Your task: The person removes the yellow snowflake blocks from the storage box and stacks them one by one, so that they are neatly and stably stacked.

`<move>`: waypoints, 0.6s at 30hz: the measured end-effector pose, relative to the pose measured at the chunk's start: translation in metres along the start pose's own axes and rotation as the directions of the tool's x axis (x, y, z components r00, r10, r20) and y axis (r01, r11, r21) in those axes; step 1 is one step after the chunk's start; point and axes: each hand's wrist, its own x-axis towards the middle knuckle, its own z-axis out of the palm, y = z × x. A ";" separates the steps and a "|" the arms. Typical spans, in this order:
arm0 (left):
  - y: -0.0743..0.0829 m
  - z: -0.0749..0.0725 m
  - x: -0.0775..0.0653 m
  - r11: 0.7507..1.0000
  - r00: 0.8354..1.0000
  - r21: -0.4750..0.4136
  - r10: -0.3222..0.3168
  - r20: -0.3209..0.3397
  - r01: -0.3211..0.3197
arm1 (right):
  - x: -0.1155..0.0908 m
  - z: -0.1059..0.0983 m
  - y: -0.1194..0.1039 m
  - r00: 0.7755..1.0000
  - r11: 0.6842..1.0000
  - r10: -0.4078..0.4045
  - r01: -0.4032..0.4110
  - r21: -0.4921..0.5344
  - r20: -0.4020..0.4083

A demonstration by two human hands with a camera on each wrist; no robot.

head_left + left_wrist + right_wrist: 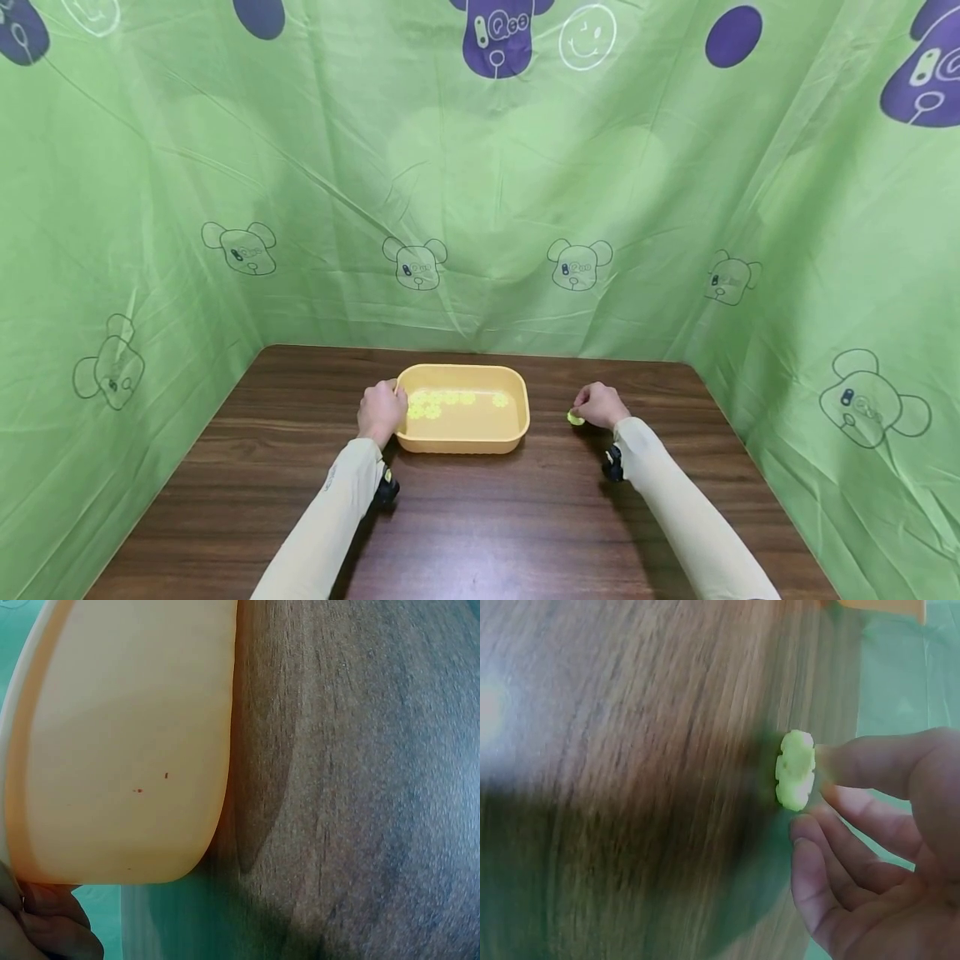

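A shallow yellow plastic basin stands on the table, its inside holding several bright yellow flower-shaped pieces. At its left end my left hand grips the rim; in the left wrist view the fingers show at the basin's corner, and the rest of that hand is out of frame. To the right of the basin, my right hand pinches one yellow-green flower-shaped piece between thumb and fingertips. That piece has notched edges and is held on edge, close to the tabletop; whether it touches the wood I cannot tell.
The dark wood-grain table spans the area below both arms. Green fabric with printed bear outlines hangs behind the table and along both sides. Each wrist carries a dark strapped device.
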 end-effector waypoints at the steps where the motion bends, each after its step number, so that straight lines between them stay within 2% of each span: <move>1: 0.000 0.000 0.000 1.000 1.000 -0.002 0.001 0.002 -0.001 | 0.000 0.001 -0.002 1.000 1.000 -0.003 0.003 -0.004 -0.003; 6: -0.002 0.001 0.003 1.000 1.000 0.005 0.011 0.002 -0.011 | 0.005 0.003 -0.016 1.000 1.000 -0.017 0.017 -0.002 -0.019; 9: -0.003 0.001 0.004 1.000 1.000 0.013 0.017 0.003 -0.017 | 0.009 0.001 -0.034 0.997 0.998 -0.059 0.060 0.006 -0.040; 15: -0.002 0.000 0.008 1.000 1.000 0.007 0.024 0.005 -0.024 | 0.020 -0.006 -0.089 0.977 0.984 -0.174 0.178 0.020 -0.122; 18: -0.003 0.001 0.010 1.000 1.000 0.004 0.022 0.007 -0.022 | 0.024 -0.006 -0.119 0.969 0.975 -0.216 0.221 0.030 -0.123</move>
